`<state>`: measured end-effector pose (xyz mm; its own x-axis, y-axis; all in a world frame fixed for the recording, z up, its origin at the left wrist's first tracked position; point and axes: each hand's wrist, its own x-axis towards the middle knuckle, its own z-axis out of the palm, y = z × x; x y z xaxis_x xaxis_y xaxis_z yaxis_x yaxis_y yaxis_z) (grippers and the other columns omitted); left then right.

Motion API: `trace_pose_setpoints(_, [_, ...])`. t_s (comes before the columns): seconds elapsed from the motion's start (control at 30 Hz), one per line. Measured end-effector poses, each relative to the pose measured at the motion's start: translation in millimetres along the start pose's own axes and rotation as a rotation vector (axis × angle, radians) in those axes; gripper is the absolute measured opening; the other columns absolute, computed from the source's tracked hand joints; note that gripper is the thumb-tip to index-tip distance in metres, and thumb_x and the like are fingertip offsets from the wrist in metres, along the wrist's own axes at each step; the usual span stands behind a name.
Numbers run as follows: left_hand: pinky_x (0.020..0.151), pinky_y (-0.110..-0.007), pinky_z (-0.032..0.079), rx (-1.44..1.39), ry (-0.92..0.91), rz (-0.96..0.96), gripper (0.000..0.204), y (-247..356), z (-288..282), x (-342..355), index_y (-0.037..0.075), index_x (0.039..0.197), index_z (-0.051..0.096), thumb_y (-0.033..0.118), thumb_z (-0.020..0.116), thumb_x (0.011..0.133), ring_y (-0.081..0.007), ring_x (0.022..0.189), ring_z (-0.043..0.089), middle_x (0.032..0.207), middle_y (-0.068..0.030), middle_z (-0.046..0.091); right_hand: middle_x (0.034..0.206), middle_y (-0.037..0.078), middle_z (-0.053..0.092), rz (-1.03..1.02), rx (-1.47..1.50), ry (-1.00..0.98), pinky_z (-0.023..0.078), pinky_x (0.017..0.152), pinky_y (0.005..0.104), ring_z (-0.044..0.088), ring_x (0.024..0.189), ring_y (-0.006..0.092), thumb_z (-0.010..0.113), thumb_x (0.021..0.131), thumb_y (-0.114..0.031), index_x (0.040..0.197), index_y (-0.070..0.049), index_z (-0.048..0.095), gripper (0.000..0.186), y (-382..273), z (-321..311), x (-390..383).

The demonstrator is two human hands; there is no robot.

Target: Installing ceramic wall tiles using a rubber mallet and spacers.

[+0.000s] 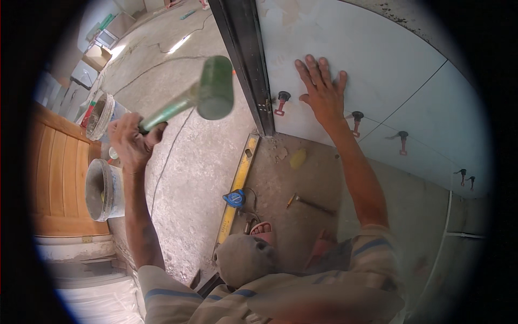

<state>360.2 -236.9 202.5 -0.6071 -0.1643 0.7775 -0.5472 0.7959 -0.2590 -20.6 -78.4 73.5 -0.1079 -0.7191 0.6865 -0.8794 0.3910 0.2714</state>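
My left hand (132, 141) is closed around the handle of a green rubber mallet (216, 89), raised in the air left of the dark metal door frame. My right hand (325, 97) lies flat with fingers spread on a large white wall tile (377, 48). Along the joint below that tile sit several tile-leveling clips with black caps and red stems; one clip (283, 102) is near the frame, and another clip (356, 123) is beside my right wrist.
A dark metal door frame (240, 59) borders the tiles. On the floor lie a yellow spirit level (249, 156), a blue tape measure (234, 198), a yellow sponge (297, 158) and a hammer (315, 206). Buckets (111, 189) stand left, beside a wooden panel (65, 178).
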Motion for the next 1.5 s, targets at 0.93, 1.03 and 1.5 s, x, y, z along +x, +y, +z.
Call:
trace_pose_setpoints(0.93, [0.063, -0.034, 0.032, 0.326, -0.012, 1.159, 0.064, 76, 3, 273, 0.01, 0.059, 0.05, 0.072, 0.069, 0.053, -0.0178, 0.057, 0.042, 0.06, -0.0012, 0.041, 0.155, -0.002, 0.028, 0.357, 0.151, 0.1, 0.015, 0.102, 0.0668, 0.024, 0.144, 0.0223, 0.09, 0.046, -0.033, 0.147, -0.025, 0.034, 0.116, -12, 14, -11])
trace_pose_setpoints(1.03, [0.063, -0.034, 0.032, 0.303, -0.031, 1.171, 0.065, 71, 4, 280, 0.011, 0.058, 0.05, 0.072, 0.069, 0.056, -0.0175, 0.057, 0.042, 0.06, -0.0012, 0.04, 0.156, -0.006, 0.025, 0.365, 0.197, 0.085, 0.014, 0.102, 0.0664, 0.017, 0.146, 0.0202, 0.089, 0.049, -0.033, 0.149, -0.028, 0.031, 0.116, -12, 13, -10])
trace_pose_setpoints(1.5, [0.083, -0.037, 0.045, 0.253, -0.134, 1.097, 0.06, 98, 27, 261, 0.004, 0.081, 0.058, 0.058, 0.074, 0.06, -0.0237, 0.082, 0.06, 0.083, -0.0092, 0.058, 0.158, -0.009, 0.021, 0.365, 0.197, 0.103, 0.017, 0.099, 0.0653, 0.011, 0.147, 0.0173, 0.086, 0.053, -0.029, 0.149, -0.03, 0.029, 0.112, -13, 14, -10])
